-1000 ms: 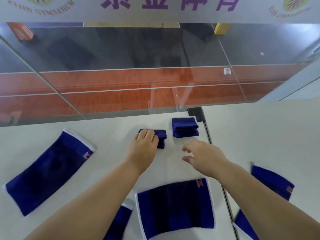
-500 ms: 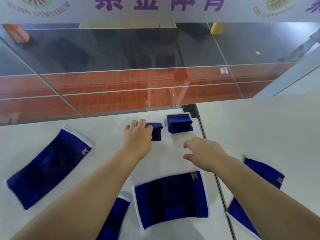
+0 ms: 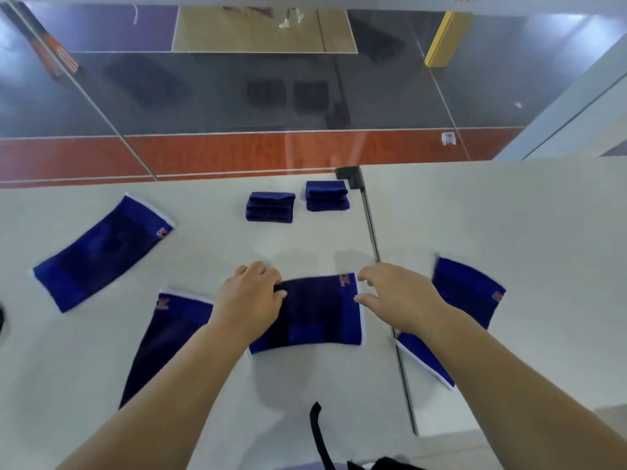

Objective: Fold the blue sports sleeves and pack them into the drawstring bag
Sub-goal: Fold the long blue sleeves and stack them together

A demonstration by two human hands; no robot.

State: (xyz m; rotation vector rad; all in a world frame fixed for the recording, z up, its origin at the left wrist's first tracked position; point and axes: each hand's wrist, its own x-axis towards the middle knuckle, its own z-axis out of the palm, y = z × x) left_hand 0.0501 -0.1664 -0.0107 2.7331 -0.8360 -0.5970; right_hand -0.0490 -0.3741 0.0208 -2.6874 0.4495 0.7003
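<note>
White tabletop against a glass wall, sports court beyond. Far left: one flat sleeve, long axis slanting from near-left to far-right. Next right, a second flat sleeve, partly under the left forearm, running near to far. Farther back, two folded stacks and, side by side. Centre: the sleeve being worked, lying flat, long axis left to right, logo end to the right. Left hand curled over its left edge, apparently pinching it; right hand open, fingertips at the right hem. Far right: another sleeve, near-far, straddling the table seam. Black strap near the bottom edge, possibly the bag's. Risk: uneven pull skewing the fold, edges misaligned.
</note>
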